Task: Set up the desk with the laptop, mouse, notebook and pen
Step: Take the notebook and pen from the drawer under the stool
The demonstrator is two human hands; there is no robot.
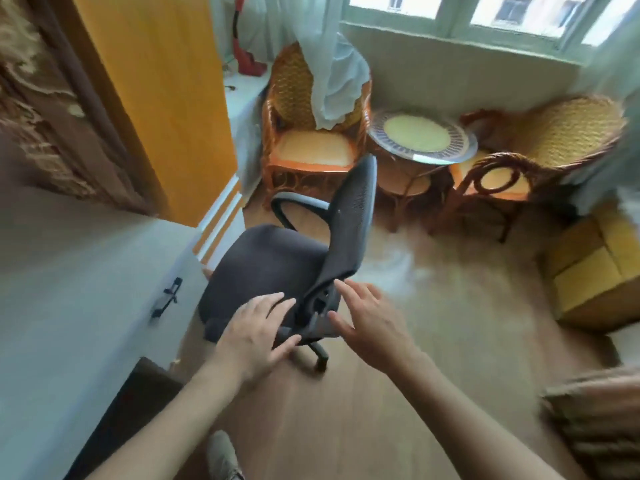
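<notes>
A pale grey desk [52, 271] fills the left side, with a black drawer handle [167, 296] on its front. No laptop, mouse, notebook or pen is in view. A black mesh office chair [277, 258] stands next to the desk, its backrest turned toward me. My left hand [258, 329] hovers with fingers apart at the near edge of the chair's seat. My right hand [367, 320] is spread open just right of the lower backrest, fingertips close to it. Neither hand holds anything. The picture is motion-blurred.
Two wicker armchairs [311, 133] [540, 150] and a small round glass-topped table [422, 136] stand under the window. A yellow box [595, 265] sits on the floor at right. An orange panel [156, 98] rises behind the desk. My shoe [223, 457] shows on the wooden floor.
</notes>
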